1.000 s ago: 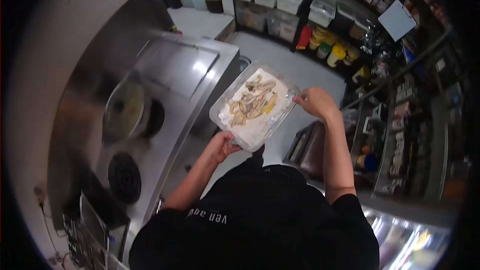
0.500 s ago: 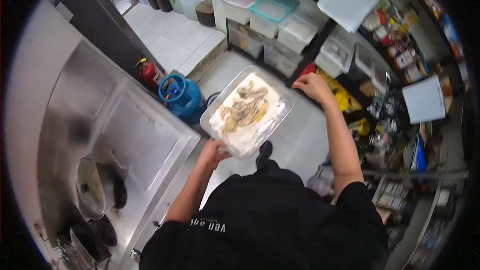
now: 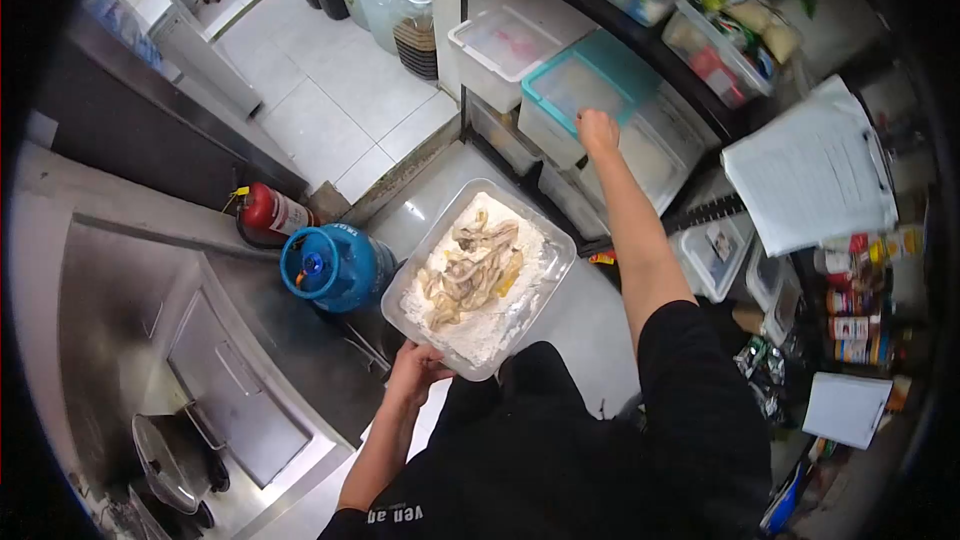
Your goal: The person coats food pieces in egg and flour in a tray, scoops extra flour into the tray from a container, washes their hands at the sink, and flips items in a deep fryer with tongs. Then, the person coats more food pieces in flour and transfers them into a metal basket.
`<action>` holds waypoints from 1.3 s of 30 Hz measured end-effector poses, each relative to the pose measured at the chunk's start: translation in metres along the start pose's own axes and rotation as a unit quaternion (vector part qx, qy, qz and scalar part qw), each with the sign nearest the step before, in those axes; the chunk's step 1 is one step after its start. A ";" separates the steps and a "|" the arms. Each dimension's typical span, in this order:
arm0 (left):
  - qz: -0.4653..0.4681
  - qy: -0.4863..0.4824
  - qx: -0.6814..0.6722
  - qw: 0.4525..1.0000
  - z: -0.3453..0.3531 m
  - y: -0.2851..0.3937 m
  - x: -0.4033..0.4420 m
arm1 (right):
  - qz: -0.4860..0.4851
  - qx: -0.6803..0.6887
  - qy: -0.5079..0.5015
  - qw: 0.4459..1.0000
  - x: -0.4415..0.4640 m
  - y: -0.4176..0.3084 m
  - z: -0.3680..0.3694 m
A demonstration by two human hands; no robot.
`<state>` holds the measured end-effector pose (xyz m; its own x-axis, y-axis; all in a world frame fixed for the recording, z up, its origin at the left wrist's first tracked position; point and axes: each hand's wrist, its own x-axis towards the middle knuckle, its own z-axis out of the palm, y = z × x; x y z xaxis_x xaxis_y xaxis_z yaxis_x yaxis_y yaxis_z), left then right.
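My left hand [image 3: 415, 372] grips the near-left corner of a clear plastic tub [image 3: 393, 300], fingers wrapped round its rim. Inside the tub, white flour [image 3: 480, 335] surrounds a heap of pale grey-beige strips of raw meat or seafood [image 3: 470, 275], with a little yellow showing. My right hand [image 3: 598, 130] is stretched forward with its fingers curled. It appears over the teal lid [image 3: 630, 90] of a storage box on the shelf; whether it touches the lid I cannot tell. Anything in its fingers is hidden.
To the left are a blue gas cylinder [image 3: 345, 268], a red fire extinguisher [image 3: 270, 210] and a steel counter [image 3: 240, 380] with a lidded pot [image 3: 170, 460]. Shelves ahead hold a white-lidded box [image 3: 505, 45]. A clipboard [image 3: 810, 165] hangs right. A raised step edge [image 3: 410, 155] crosses the floor.
I have moved forward, closer to the shelves. My right hand has gone from beside the tub to over the teal-lidded box. My left hand still holds the tub.
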<state>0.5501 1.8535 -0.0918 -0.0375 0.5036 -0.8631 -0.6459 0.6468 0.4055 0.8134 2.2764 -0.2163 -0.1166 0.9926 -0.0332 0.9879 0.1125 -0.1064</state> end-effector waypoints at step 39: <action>0.011 0.084 -0.041 0.996 0.057 0.029 0.104 | 0.180 -0.019 -0.079 0.980 0.040 0.028 0.048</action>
<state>0.5703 1.9573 -0.1526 -0.1741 0.4093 -0.8956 -0.7038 0.5844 0.4039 0.8316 2.3166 -0.2679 0.2288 0.9494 -0.2152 0.9707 -0.2392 -0.0233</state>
